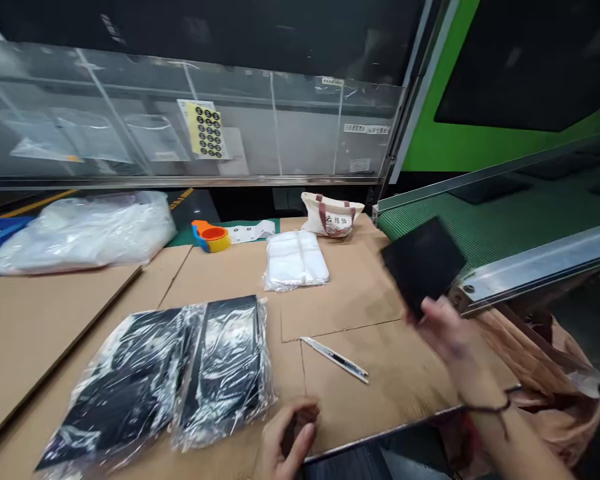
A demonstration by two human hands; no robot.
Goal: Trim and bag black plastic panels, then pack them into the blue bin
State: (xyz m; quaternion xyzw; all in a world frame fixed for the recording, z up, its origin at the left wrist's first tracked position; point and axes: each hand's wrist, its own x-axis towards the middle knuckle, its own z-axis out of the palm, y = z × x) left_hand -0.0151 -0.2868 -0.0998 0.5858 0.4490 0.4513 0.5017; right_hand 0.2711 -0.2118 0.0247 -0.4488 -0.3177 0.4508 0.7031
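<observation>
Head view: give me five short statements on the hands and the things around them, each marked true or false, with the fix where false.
1. The right hand holds a flat black piece. True.
2. The left hand grips the white cutter. False: the cutter lies on the cardboard, apart from both hands.
3. A clear-wrapped black package lies to the left of the cutter in the picture. True.
4. The orange, yellow and blue item is inside the cream bag. False: it sits outside, to the left of the bag.
5. The yellow sheet bears rows of black dots. True.
</observation>
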